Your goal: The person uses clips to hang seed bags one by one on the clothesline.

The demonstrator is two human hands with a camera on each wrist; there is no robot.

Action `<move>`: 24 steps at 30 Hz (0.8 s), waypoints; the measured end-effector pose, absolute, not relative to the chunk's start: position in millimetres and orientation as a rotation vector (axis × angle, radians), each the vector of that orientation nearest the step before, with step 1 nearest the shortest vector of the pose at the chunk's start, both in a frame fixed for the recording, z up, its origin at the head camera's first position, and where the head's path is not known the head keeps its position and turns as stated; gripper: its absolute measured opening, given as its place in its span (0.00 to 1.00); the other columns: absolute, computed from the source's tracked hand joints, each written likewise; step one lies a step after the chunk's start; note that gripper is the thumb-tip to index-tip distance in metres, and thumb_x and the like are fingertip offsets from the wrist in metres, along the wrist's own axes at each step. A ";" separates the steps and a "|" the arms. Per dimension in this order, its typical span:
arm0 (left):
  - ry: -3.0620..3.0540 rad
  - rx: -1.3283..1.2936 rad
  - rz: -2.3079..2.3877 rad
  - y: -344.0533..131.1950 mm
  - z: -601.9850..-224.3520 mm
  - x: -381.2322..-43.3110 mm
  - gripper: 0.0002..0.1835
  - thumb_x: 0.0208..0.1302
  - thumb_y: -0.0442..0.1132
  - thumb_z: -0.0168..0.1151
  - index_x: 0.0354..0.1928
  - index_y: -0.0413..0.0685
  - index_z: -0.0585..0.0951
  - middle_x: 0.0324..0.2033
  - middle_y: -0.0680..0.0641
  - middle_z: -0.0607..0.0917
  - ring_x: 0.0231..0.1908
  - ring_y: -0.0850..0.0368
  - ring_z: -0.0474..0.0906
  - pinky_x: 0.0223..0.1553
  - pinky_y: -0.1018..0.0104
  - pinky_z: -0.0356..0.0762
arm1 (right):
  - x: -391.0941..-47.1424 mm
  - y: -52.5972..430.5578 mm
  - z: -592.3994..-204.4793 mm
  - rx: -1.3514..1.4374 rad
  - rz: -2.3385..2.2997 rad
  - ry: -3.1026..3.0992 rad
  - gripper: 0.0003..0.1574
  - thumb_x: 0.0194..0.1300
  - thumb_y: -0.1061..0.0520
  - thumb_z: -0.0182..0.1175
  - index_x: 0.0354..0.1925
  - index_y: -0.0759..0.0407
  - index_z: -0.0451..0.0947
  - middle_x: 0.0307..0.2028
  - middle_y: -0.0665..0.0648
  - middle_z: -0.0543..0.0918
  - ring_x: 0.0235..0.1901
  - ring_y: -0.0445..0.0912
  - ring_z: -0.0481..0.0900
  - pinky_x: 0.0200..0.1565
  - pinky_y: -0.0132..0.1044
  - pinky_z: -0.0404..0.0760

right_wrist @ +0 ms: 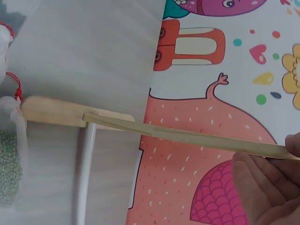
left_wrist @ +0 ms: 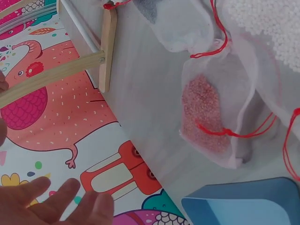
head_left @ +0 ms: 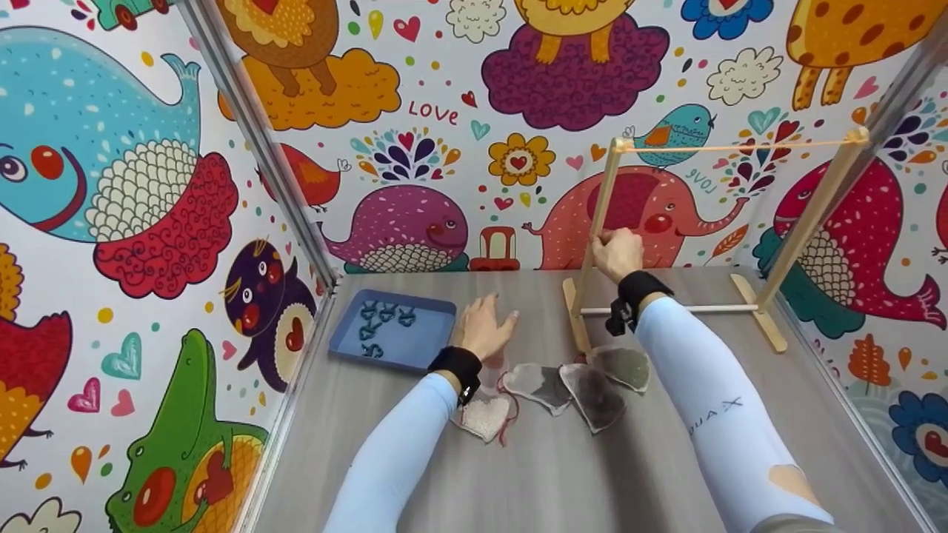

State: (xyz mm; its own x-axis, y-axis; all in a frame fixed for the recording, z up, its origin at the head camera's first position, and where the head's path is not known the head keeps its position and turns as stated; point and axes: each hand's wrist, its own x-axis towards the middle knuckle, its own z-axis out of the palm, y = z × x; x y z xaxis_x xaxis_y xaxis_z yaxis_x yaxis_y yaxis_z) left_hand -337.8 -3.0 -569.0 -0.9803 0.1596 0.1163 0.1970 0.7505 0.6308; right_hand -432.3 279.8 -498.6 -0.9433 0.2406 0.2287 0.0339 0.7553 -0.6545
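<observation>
A wooden stand (head_left: 603, 196) rises at the right, with a cord (head_left: 740, 146) across its top and a white rod (head_left: 696, 309) low between its feet. My right hand (head_left: 621, 254) grips its left post; in the right wrist view, thumb and fingers (right_wrist: 262, 183) pinch the wooden strip (right_wrist: 201, 138). My left hand (head_left: 483, 327) holds nothing, fingers spread, beside the blue tray (head_left: 428, 346). Under and near it lie small mesh bags: one with white beads (head_left: 485, 418), one with pink grains (left_wrist: 204, 112), and greyish ones (head_left: 592, 396). A bag of green grains (right_wrist: 8, 168) lies by the stand's foot.
Several small dark green pieces (head_left: 406, 317), resembling clips, lie in the tray. Brightly printed panels (head_left: 415, 222) enclose the grey tabletop (head_left: 533, 474) at the back and sides. Red drawstrings (left_wrist: 239, 135) trail from the bags.
</observation>
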 end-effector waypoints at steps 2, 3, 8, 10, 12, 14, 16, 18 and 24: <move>-2.890 -0.304 -1.054 -2.5 -568.4 -337.7 0.35 0.83 0.55 0.61 0.80 0.39 0.74 0.74 0.31 0.81 0.76 0.30 0.77 0.81 0.37 0.71 | -431.7 275.4 -497.1 -0.211 0.976 -2.650 0.21 0.80 0.53 0.61 0.54 0.65 0.94 0.49 0.69 0.95 0.60 0.69 0.90 0.68 0.61 0.85; -2.888 -0.307 -1.056 -2.4 -568.2 -337.7 0.35 0.83 0.55 0.61 0.80 0.39 0.74 0.74 0.31 0.81 0.76 0.30 0.77 0.81 0.37 0.71 | -431.2 273.1 -496.2 -0.214 0.976 -2.648 0.21 0.80 0.53 0.61 0.53 0.64 0.94 0.48 0.69 0.95 0.59 0.69 0.91 0.67 0.61 0.85; -2.875 -0.298 -1.059 -1.4 -567.6 -339.3 0.35 0.82 0.53 0.62 0.79 0.38 0.74 0.74 0.30 0.81 0.76 0.30 0.76 0.82 0.37 0.70 | -426.9 257.0 -495.5 -0.270 1.009 -2.627 0.20 0.79 0.51 0.63 0.52 0.63 0.95 0.47 0.67 0.96 0.57 0.67 0.92 0.65 0.59 0.87; -2.873 -0.292 -1.051 -0.5 -566.1 -339.9 0.35 0.82 0.52 0.63 0.79 0.37 0.74 0.74 0.30 0.81 0.76 0.30 0.76 0.82 0.37 0.69 | -424.3 248.5 -496.4 -0.294 1.038 -2.623 0.21 0.79 0.50 0.64 0.53 0.63 0.95 0.48 0.66 0.96 0.56 0.66 0.92 0.63 0.58 0.88; -2.870 -0.293 -1.051 0.9 -563.7 -340.8 0.35 0.81 0.52 0.63 0.79 0.36 0.74 0.74 0.30 0.82 0.76 0.30 0.76 0.83 0.38 0.68 | -421.6 239.7 -497.0 -0.318 1.079 -2.616 0.21 0.79 0.49 0.66 0.54 0.63 0.94 0.49 0.66 0.96 0.55 0.64 0.93 0.61 0.56 0.89; -2.869 -0.300 -1.056 3.0 -560.8 -341.7 0.36 0.80 0.52 0.64 0.79 0.36 0.75 0.74 0.30 0.82 0.76 0.29 0.76 0.83 0.38 0.69 | -418.9 232.1 -497.3 -0.346 1.107 -2.612 0.20 0.78 0.48 0.69 0.53 0.62 0.95 0.48 0.65 0.96 0.55 0.63 0.92 0.59 0.54 0.90; -2.864 -0.312 -1.071 5.5 -557.8 -343.2 0.36 0.79 0.50 0.65 0.79 0.35 0.74 0.74 0.29 0.81 0.77 0.30 0.76 0.84 0.39 0.67 | -416.7 225.0 -497.5 -0.367 1.117 -2.610 0.20 0.76 0.47 0.70 0.52 0.61 0.95 0.47 0.64 0.97 0.54 0.62 0.92 0.57 0.53 0.91; -2.851 -0.322 -1.089 8.3 -554.5 -345.6 0.36 0.78 0.48 0.66 0.79 0.34 0.74 0.74 0.29 0.81 0.78 0.30 0.75 0.85 0.39 0.65 | -414.8 217.7 -497.3 -0.381 1.133 -2.606 0.20 0.75 0.47 0.72 0.51 0.61 0.96 0.46 0.64 0.97 0.54 0.61 0.93 0.57 0.53 0.92; -2.819 -0.282 -1.143 17.3 -542.4 -357.5 0.33 0.77 0.42 0.68 0.78 0.37 0.76 0.74 0.32 0.83 0.76 0.32 0.77 0.82 0.40 0.71 | -410.5 194.1 -496.8 -0.343 1.170 -2.588 0.20 0.72 0.46 0.73 0.48 0.60 0.97 0.45 0.64 0.97 0.52 0.61 0.94 0.54 0.54 0.91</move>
State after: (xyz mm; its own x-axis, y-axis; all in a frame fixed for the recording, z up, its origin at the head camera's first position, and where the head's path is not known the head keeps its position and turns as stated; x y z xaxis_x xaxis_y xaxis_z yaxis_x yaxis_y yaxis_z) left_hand -357.5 17.3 -542.4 -0.9793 0.1379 0.1484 0.2023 0.7036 0.6812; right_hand -410.5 194.1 -496.8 -0.9325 0.3264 0.1544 0.0995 0.6435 -0.7590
